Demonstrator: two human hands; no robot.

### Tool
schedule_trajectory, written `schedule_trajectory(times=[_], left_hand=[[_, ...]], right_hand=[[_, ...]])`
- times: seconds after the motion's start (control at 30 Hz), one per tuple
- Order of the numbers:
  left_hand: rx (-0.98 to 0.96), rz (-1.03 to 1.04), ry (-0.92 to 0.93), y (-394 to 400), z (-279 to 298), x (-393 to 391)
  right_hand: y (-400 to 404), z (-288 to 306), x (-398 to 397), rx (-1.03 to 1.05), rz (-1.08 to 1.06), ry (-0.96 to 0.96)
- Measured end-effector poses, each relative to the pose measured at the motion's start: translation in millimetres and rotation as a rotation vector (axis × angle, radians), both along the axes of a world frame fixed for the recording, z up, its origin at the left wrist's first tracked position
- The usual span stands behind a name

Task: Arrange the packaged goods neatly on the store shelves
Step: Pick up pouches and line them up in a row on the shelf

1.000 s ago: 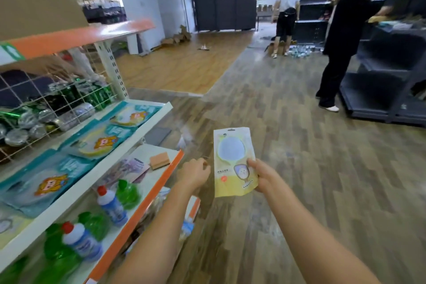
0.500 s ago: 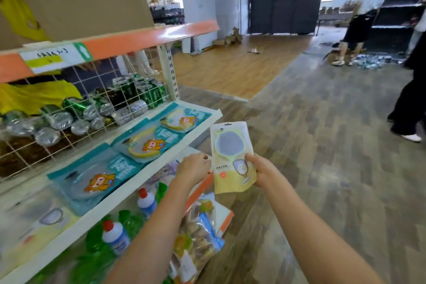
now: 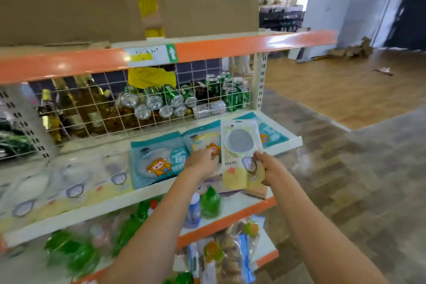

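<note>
Pouch (image 3: 241,154) now nearer shelf edge (image 3: 147,193); aisle open

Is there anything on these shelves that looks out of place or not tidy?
Yes. Behind the wire grid, several green cans lie tipped on their sides in a heap, while others at the right end stand upright. The teal packets on the white shelf lie flat.

Yellow packet (image 3: 241,157) with a round grey window, held upright in front of the white shelf (image 3: 147,193). Blue packets (image 3: 156,159) with a cartoon kid, lying flat on that shelf.
</note>
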State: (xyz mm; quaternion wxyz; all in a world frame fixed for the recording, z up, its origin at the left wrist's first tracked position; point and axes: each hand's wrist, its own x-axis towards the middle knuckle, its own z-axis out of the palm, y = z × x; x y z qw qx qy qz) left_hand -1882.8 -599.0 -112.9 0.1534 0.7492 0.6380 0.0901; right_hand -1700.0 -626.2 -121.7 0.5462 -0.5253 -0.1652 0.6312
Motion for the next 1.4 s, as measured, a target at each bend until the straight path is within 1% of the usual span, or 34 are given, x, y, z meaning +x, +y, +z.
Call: schedule_trajectory(times=[0.1,0.33,0.57,0.63,0.73,0.9,1.0,1.13,1.23,1.3,1.4], left_hand=[[0.003,0.097,-0.051,1.2,-2.5,-17.5],[0.011,0.280,-0.054,-16.1,-13.2,-60.2],[0.013,0.421,-0.095,-32.2,-4.9,-101.9],[0.003,0.442,-0.144,-35.8,-3.1,-113.5],[-0.015,0.450,-0.159,-39.5,0.0,-127.0],[-0.017,0.499,-0.199,-36.2,7.5,-140.8],[-0.013,0.532,-0.300,-33.5,14.1,-148.4],[-0.009,0.621,-0.605,-28.7,14.3,-159.8],[-0.030,0.681,-0.778,-27.0,8.7,-168.2],[-0.051,0.702,-0.847,-25.8,5.2,-175.4],[-0.057,0.698,-0.900,-28.3,5.5,-186.6]], right_hand=[[17.8,-1.5,-11.2,-0.009,0.077,0.012],[43.5,-15.3,-58.1,-0.046,0.314,-0.017],[46.7,-12.5,-111.5,0.014,0.530,-0.057],[45.5,-11.4,-122.2,0.050,0.546,-0.153],[41.0,-12.7,-139.3,0.009,0.571,-0.050],[42.9,-12.1,-161.3,0.045,0.598,0.050],[46.6,-11.5,-170.9,0.046,0.587,0.013],[44.0,-6.9,-182.5,0.036,0.594,-0.006],[42.5,-9.5,-191.4,0.054,0.597,-0.011],[42.6,-12.3,-197.5,0.078,0.618,-0.040],[40.8,-9.8,-205.3,0.079,0.632,-0.102]])
